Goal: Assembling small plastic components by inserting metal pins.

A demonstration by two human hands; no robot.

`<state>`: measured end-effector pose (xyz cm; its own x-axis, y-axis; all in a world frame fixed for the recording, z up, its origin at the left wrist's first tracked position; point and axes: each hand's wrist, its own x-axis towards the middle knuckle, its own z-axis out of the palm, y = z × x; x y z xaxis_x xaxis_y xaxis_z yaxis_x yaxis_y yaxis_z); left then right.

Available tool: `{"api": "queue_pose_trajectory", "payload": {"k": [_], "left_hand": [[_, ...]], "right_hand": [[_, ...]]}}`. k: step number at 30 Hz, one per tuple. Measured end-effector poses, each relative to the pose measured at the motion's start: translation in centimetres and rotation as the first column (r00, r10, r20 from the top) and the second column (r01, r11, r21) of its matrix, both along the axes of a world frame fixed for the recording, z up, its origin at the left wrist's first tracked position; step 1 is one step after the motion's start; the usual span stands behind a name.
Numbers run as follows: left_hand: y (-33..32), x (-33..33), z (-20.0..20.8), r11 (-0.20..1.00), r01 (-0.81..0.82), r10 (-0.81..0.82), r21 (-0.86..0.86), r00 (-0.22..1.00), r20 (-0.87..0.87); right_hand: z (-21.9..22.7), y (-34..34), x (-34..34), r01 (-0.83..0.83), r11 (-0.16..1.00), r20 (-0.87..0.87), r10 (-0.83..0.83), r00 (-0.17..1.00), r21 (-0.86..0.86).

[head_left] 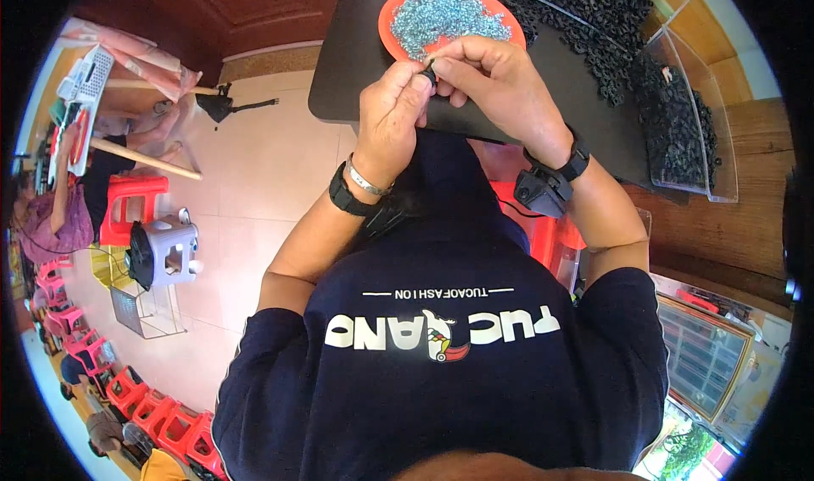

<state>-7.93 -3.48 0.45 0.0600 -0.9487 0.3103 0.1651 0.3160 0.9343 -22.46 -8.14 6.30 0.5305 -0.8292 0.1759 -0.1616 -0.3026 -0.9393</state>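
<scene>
Both my hands meet over the near edge of the dark table, just in front of a red plate (388, 33) heaped with small silvery metal pieces (441, 19). My left hand (392, 108) pinches a small black part (429, 75) between thumb and fingers. From the other side, my right hand (492, 72) closes its thumb and forefinger at the top of the same part. Fingers cover most of it, so its full shape is hidden. Whether a metal piece is also between the right fingertips I cannot make out.
Loose black parts (606, 65) lie heaped at the table's right, beside a clear plastic bin (721, 163) holding more. The dark table (348, 82) ends at the left over a tiled floor. Farther left are a red stool (136, 197), a grey stool (174, 252) and another person (59, 218).
</scene>
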Motion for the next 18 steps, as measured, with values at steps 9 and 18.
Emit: {"api": "queue_pose_trajectory", "payload": {"k": [9,18], "left_hand": [[0.2,-0.9,0.7,0.99,-0.113,0.124,-0.088,0.984,0.129],[-0.2,-0.9,-0.1,0.998,-0.066,0.067,-0.018,0.997,0.038]], "right_hand": [[-0.6,0.9,0.3,0.16,0.887,-0.036,-0.194,0.98,-0.433],[-2.1,0.1,0.6,0.185,0.962,0.031,-0.183,0.983,-0.2]]}}
